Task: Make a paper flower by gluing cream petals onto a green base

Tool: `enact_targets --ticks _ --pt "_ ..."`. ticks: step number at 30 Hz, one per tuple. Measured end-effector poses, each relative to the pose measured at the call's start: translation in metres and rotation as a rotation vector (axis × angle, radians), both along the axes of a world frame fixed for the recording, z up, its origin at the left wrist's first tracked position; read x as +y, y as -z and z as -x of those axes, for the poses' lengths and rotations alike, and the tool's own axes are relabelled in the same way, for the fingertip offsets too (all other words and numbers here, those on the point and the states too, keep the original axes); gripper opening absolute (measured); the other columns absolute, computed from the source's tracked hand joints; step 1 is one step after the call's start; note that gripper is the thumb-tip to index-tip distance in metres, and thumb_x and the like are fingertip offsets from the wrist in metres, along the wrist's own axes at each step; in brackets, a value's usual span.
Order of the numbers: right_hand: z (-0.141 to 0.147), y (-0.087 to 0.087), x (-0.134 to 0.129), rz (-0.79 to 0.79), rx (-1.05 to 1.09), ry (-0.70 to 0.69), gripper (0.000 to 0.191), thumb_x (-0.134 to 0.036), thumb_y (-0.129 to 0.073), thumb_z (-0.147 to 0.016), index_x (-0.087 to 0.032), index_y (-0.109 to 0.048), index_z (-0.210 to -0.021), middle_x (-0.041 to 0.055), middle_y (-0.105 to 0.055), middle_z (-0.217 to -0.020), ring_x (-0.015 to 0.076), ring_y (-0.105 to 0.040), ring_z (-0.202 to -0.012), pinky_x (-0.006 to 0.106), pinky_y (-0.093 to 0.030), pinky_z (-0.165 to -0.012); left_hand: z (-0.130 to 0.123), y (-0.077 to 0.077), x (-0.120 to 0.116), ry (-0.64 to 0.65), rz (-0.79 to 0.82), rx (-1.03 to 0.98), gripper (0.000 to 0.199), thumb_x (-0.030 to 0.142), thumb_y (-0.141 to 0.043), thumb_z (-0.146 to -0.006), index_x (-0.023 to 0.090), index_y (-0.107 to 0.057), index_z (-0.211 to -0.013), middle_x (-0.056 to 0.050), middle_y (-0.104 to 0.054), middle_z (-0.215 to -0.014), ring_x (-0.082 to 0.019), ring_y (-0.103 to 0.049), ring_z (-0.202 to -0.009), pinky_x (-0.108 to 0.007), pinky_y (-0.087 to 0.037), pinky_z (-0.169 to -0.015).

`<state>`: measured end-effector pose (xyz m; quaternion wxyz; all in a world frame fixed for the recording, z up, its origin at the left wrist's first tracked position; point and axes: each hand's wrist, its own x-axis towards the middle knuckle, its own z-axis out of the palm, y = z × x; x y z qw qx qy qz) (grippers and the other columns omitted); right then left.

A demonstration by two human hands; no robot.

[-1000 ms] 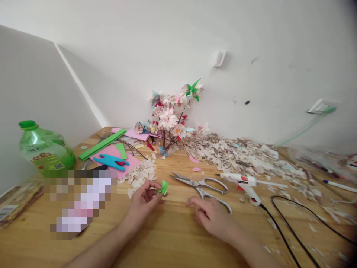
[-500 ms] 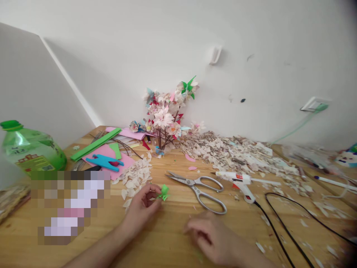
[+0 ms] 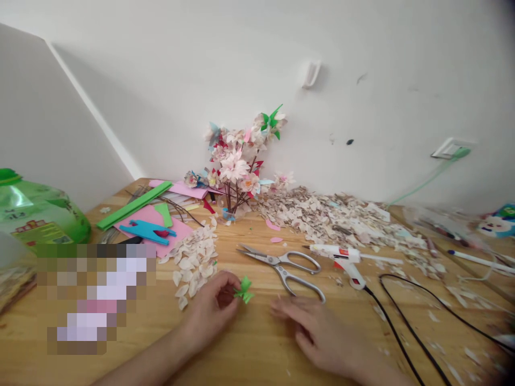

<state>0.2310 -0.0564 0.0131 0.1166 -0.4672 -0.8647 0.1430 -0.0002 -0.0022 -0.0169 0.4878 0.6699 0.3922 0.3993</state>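
My left hand [image 3: 215,303] is closed, its thumb and fingertips pinching a small green paper cutout [image 3: 243,290] with pointed lobes. My right hand [image 3: 317,329] is a little to the right, somewhat blurred, with its fingers loosely stretched toward the cutout and apart from it. Nothing shows in those fingers. Just beyond my right hand lie metal scissors [image 3: 271,261], blades pointing left; the hand partly covers the lower handle loop. Pale dried petals [image 3: 197,254] are heaped behind my left hand. A white glue gun [image 3: 336,253] lies right of the scissors.
At the back stands a bunch of handmade flowers [image 3: 235,166]. A broad pile of pale flakes [image 3: 333,217] spreads along the wall. On the left are a green-capped bottle [image 3: 44,214], a blue clip-like tool [image 3: 148,232] and pink paper [image 3: 177,234]. A black cord [image 3: 396,335] loops at right.
My left hand has moved slightly right with the green cutout, which looks turned. My right hand's fingers have straightened from a curl, and the hand has shifted a little right.
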Motion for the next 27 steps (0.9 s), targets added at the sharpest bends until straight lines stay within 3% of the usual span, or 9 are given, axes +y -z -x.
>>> enact_targets --ticks 2,4,8,11,15,19,24,27 --pt "-0.005 0.0 -0.001 -0.02 -0.002 0.045 0.038 -0.005 -0.038 -0.065 -0.02 -0.064 -0.088 0.0047 -0.069 -0.073 0.0192 -0.062 -0.069 0.032 -0.046 -0.067 0.001 -0.001 0.002 -0.016 -0.03 0.013 0.005 0.016 -0.053 -0.073 0.019 -0.053 -0.076 -0.003 -0.056 -0.083 -0.015 -0.056 -0.077 -0.027 -0.046 -0.071" --pt "-0.009 -0.001 -0.002 -0.042 0.021 0.08 0.032 -0.004 -0.037 -0.063 -0.02 -0.063 -0.075 0.003 -0.065 -0.062 0.018 -0.059 -0.059 0.03 -0.044 -0.061 0.002 -0.002 0.003 -0.017 -0.058 0.029 0.006 0.014 -0.052 -0.073 0.019 -0.052 -0.076 -0.004 -0.056 -0.086 -0.016 -0.056 -0.081 -0.027 -0.046 -0.073" --pt "-0.003 -0.001 0.002 -0.044 0.12 0.118 0.034 -0.004 -0.039 -0.067 -0.021 -0.059 -0.089 0.0024 -0.062 -0.07 0.0173 -0.057 -0.065 0.028 -0.044 -0.062 0.003 -0.001 0.003 -0.003 -0.131 0.093 0.011 0.01 -0.052 -0.072 0.02 -0.053 -0.077 -0.004 -0.055 -0.091 -0.016 -0.055 -0.088 -0.029 -0.045 -0.079" --pt "0.011 -0.001 0.007 -0.007 0.274 0.166 0.032 -0.006 -0.04 -0.074 -0.022 -0.054 -0.099 0.0043 -0.059 -0.088 0.0158 -0.056 -0.074 0.026 -0.045 -0.066 0.003 -0.001 0.001 0.008 -0.181 0.184 0.014 0.008 -0.053 -0.07 0.021 -0.055 -0.077 -0.004 -0.055 -0.094 -0.017 -0.052 -0.094 -0.031 -0.041 -0.085" --pt "0.033 -0.003 0.013 0.003 0.355 0.165 0.031 -0.008 -0.046 -0.077 -0.023 -0.052 -0.103 0.0055 -0.052 -0.101 0.0166 -0.054 -0.087 0.029 -0.045 -0.077 0.003 -0.004 -0.001 0.021 -0.208 0.259 0.016 0.008 -0.053 -0.069 0.021 -0.056 -0.078 -0.005 -0.054 -0.096 -0.018 -0.051 -0.098 -0.033 -0.04 -0.087" --pt "0.047 -0.001 0.018 -0.016 0.308 0.124 0.031 -0.008 -0.057 -0.071 -0.022 -0.056 -0.099 0.0054 -0.049 -0.098 0.0191 -0.05 -0.093 0.032 -0.042 -0.082 0.003 -0.007 -0.001 0.014 -0.228 0.288 0.014 0.009 -0.054 -0.07 0.021 -0.058 -0.078 -0.005 -0.054 -0.096 -0.019 -0.049 -0.101 -0.035 -0.038 -0.089" --pt "0.052 0.006 0.024 -0.097 0.243 0.123 0.019 -0.007 -0.058 -0.071 -0.019 -0.06 -0.086 0.0041 -0.051 -0.088 0.0183 -0.05 -0.085 0.029 -0.043 -0.074 0.003 -0.005 0.002 0.036 -0.258 0.365 0.011 0.015 -0.058 -0.072 0.023 -0.062 -0.077 -0.005 -0.055 -0.095 -0.02 -0.049 -0.101 -0.038 -0.038 -0.09" --pt "0.053 0.005 0.024 -0.15 0.159 0.121 0.014 -0.006 -0.056 -0.072 -0.018 -0.06 -0.076 0.0031 -0.053 -0.081 0.0179 -0.049 -0.081 0.028 -0.042 -0.069 0.004 -0.007 0.0 0.018 -0.35 0.402 0.018 0.012 -0.059 -0.069 0.023 -0.059 -0.083 -0.005 -0.055 -0.097 -0.021 -0.048 -0.101 -0.04 -0.039 -0.089"
